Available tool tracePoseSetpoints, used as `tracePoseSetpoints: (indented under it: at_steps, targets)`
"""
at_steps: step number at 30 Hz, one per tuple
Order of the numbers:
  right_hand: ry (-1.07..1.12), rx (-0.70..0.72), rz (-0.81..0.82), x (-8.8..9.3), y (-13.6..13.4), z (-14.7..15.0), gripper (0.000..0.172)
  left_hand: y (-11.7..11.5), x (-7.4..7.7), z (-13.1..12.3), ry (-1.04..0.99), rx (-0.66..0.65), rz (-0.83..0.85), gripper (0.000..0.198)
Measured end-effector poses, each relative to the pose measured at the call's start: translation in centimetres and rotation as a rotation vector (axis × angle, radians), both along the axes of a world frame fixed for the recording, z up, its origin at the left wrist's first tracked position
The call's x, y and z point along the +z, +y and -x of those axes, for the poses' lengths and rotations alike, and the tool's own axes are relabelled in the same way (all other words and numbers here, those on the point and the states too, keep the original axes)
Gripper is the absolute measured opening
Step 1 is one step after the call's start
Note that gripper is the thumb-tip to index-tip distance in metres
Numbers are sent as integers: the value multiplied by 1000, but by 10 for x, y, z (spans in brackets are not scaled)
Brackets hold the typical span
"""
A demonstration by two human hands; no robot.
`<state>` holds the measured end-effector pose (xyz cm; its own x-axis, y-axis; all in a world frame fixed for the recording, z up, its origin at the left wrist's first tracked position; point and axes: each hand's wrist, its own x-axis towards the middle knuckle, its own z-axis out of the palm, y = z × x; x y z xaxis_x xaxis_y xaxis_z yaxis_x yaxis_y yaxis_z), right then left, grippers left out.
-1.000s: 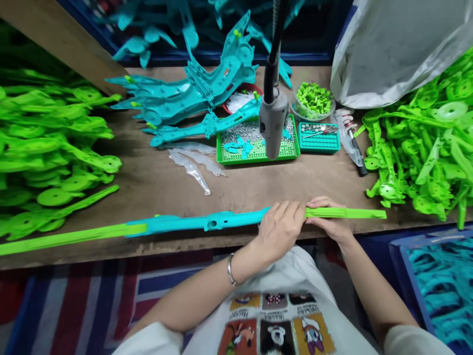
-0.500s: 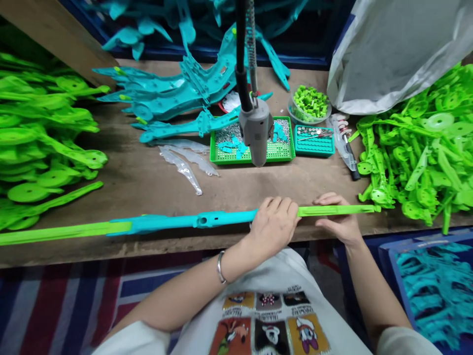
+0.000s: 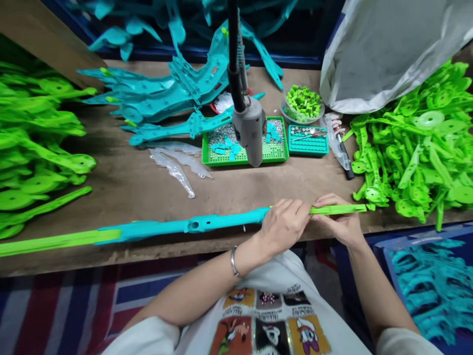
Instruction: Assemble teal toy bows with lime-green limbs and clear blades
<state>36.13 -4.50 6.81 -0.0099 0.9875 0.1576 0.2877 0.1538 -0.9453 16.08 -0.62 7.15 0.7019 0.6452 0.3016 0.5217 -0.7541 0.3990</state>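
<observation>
A long, thin plastic piece lies edge-on along the table's front, with a blue middle section (image 3: 162, 227) and a green arm (image 3: 55, 241) running out past the left edge of the picture. My left hand (image 3: 284, 224), with a silver bangle at its wrist, is closed over the blue section's right end. Right beside it, my right hand (image 3: 342, 222) holds the other green arm (image 3: 351, 209) between thumb and fingers. That arm's tip sticks out to the right. The joint between blue and green is hidden under my left hand.
Green part piles (image 3: 424, 148) lie on both sides. Blue parts (image 3: 177, 93), clear strips (image 3: 173, 172), a green tray (image 3: 244, 160) of screws, a teal box (image 3: 308, 147) and a tub (image 3: 303, 118) of green bits stand behind. An electric screwdriver (image 3: 249, 130) hangs above.
Both hands have come closer together. The left hand and the long piece shifted slightly in view. My right thumb and fingers, looser around the green arm before, are now closed on it.
</observation>
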Motion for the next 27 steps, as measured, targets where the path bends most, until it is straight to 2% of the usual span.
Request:
tracePoseSetpoints:
  at_steps: [3, 7, 15, 18, 21, 24, 27]
  targets:
    - [70, 12, -14, 5, 0, -11, 34, 3, 4, 1, -34, 7, 65, 27]
    - [50, 3, -44, 12, 0, -19, 23, 6, 8, -1, -122, -20, 112, 34]
    - [132, -39, -92, 12, 1, -6, 21, 7, 5, -9, -159, -11, 88, 30]
    - [120, -29, -86, 9, 2, -10, 23, 7, 8, -3, -127, -19, 80, 29]
    - [148, -8, -53, 0, 2, -13, 31, 7, 10, 7, -74, 29, 102, 35]
    - [180, 45, -13, -10, 3, -7, 41, 6, 9, 14, -89, 41, 162, 24]
    - [147, 60, -27, -17, 5, 3, 34, 4, 5, 14, -130, 34, 191, 20]
